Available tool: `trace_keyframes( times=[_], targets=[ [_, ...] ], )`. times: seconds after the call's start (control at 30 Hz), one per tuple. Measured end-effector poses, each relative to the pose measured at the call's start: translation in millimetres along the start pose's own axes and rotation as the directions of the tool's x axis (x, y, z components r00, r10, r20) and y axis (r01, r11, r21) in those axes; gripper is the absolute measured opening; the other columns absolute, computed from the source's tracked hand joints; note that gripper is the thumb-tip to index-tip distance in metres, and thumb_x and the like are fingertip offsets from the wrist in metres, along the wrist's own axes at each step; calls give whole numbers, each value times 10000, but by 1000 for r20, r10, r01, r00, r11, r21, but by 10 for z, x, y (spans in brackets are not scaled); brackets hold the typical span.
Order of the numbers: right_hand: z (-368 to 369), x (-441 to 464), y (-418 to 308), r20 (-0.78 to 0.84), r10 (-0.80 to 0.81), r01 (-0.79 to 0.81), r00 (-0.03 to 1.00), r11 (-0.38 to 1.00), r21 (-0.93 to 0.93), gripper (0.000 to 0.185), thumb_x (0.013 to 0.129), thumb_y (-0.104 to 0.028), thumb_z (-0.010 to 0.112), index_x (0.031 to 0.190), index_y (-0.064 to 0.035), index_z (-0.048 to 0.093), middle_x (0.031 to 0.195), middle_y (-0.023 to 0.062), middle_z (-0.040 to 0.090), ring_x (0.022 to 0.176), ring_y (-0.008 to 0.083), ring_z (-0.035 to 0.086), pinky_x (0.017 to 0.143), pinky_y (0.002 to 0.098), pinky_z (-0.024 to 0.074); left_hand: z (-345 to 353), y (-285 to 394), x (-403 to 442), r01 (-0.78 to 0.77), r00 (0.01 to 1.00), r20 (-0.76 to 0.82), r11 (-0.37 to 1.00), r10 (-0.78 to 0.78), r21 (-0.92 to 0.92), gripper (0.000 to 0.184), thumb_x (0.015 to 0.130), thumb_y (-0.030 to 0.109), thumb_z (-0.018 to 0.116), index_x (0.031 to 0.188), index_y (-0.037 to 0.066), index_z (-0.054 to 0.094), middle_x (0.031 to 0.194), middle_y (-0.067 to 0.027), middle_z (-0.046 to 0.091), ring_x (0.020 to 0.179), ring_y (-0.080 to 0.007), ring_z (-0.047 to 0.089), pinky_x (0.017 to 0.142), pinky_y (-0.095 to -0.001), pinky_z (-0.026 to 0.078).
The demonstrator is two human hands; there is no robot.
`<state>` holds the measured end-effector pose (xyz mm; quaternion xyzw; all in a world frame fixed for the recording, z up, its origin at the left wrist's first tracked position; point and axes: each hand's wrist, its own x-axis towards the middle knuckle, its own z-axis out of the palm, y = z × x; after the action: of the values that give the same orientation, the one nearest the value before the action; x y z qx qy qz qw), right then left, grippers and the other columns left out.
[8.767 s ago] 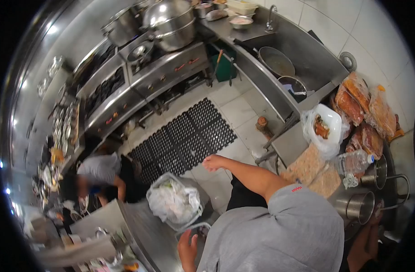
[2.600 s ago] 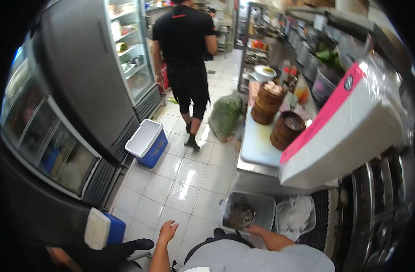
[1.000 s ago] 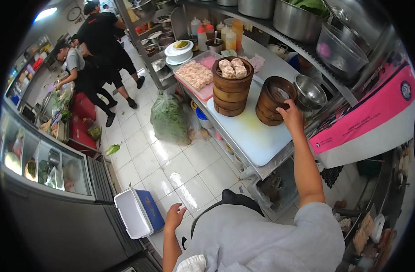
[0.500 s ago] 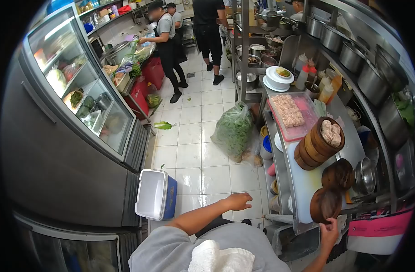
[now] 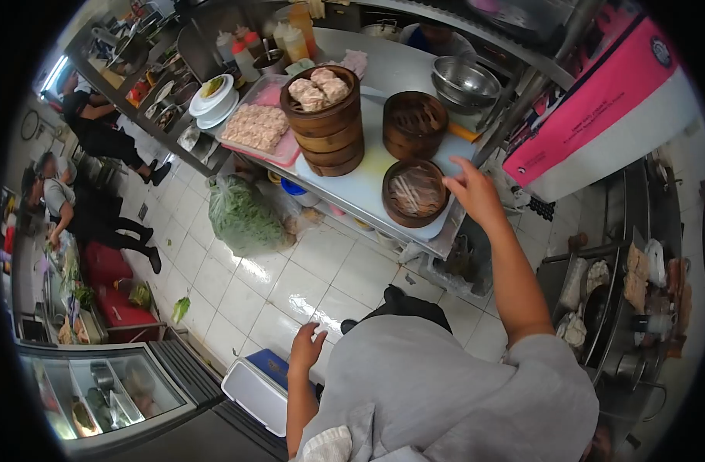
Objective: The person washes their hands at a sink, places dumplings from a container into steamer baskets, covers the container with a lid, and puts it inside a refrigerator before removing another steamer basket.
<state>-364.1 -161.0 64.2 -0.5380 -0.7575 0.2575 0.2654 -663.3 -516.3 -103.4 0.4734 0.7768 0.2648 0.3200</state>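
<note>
Head view:
1. Long white cutting board [image 5: 374, 163] carries a tall brown bamboo steamer stack [image 5: 324, 127].
2. Lower dark bamboo steamer [image 5: 414, 131] stands beside it; the round brown bamboo basket [image 5: 414, 194] now sits separately, just in front.
3. Right hand [image 5: 477, 198]: fingers, earlier clamped on the basket's rim, now spread beside it; contact unclear.
4. Left hand [image 5: 305, 352]: empty, fingers slightly apart.

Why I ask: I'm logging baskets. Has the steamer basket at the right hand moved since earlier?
Yes: the steamer basket went from atop the darker basket to beside it, toward the near end of the white cutting board.
</note>
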Motion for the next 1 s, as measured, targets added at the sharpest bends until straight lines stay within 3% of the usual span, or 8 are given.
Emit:
trace_keyframes(
  times=[0.13, 0.2, 0.3, 0.4, 0.63, 0.73, 0.93, 1.0],
  targets=[
    [178, 620, 230, -64, -120, 122, 991, 992, 28, 547, 759, -209, 693, 1251, -121, 471, 939, 169, 624, 915, 325, 611, 750, 401, 478, 91, -79, -268, 140, 990, 3, 990, -140, -27, 343, 813, 206, 650, 1068, -13, 580, 1056, -189, 600, 895, -316, 608, 768, -371, 490],
    [360, 878, 428, -199, -302, 248, 932, 935, -254, 512, 740, -176, 708, 1205, -140, 496, 1130, 173, 550, 1050, 346, 539, 820, 417, 451, 61, -38, -251, 129, 992, -17, 991, -128, 33, 337, 812, 196, 649, 1069, -11, 580, 1054, -191, 599, 889, -316, 610, 764, -372, 490],
    [477, 1024, 510, -134, -231, 211, 964, 966, -149, 441, 715, -172, 727, 1110, -134, 535, 1198, 147, 497, 1079, 352, 500, 856, 412, 430, 109, 86, -263, 149, 988, -40, 988, -151, -34, 347, 815, 199, 646, 1087, -6, 576, 1073, -182, 596, 893, -306, 614, 765, -369, 492],
    [382, 1079, 451, -116, -165, 173, 979, 983, 64, 382, 684, -199, 751, 1001, -112, 556, 1094, 126, 537, 1018, 341, 527, 838, 395, 442, 156, 143, -271, 183, 981, -53, 983, -184, -30, 356, 817, 207, 647, 1094, -5, 576, 1089, -181, 592, 900, -303, 614, 770, -366, 491],
    [273, 1841, 285, -228, -275, 295, 934, 954, 57, 367, 649, -219, 766, 947, -116, 580, 998, 158, 540, 948, 356, 542, 802, 404, 448, 146, 254, -387, 248, 968, -29, 968, -249, -27, 369, 813, 221, 654, 1105, 7, 581, 1105, -179, 588, 911, -295, 615, 774, -363, 491],
    [595, 2255, 255, -173, -356, 362, 918, 932, 0, 379, 641, -192, 756, 964, -120, 570, 978, 168, 530, 932, 367, 539, 786, 417, 450, 167, 292, -336, 243, 970, -31, 970, -242, 18, 364, 812, 225, 654, 1098, 12, 585, 1105, -177, 588, 907, -290, 618, 771, -363, 493],
    [1258, 2396, 146, 45, -252, 254, 967, 965, -61, 372, 669, -225, 749, 991, -167, 573, 1038, 155, 529, 1023, 363, 518, 838, 440, 442, 184, 380, -170, 201, 977, -81, 979, -199, 18, 353, 813, 225, 649, 1087, 11, 587, 1084, -173, 598, 888, -291, 623, 761, -363, 496],
    [1234, 2258, 157, 221, -249, 305, 943, 913, -271, 413, 754, -364, 668, 1128, -227, 561, 1091, 141, 554, 1103, 344, 496, 954, 480, 360, 212, 396, -108, 220, 970, -107, 975, -220, -12, 355, 812, 224, 650, 1087, 8, 585, 1081, -174, 600, 884, -290, 626, 759, -358, 497]
  ],
)
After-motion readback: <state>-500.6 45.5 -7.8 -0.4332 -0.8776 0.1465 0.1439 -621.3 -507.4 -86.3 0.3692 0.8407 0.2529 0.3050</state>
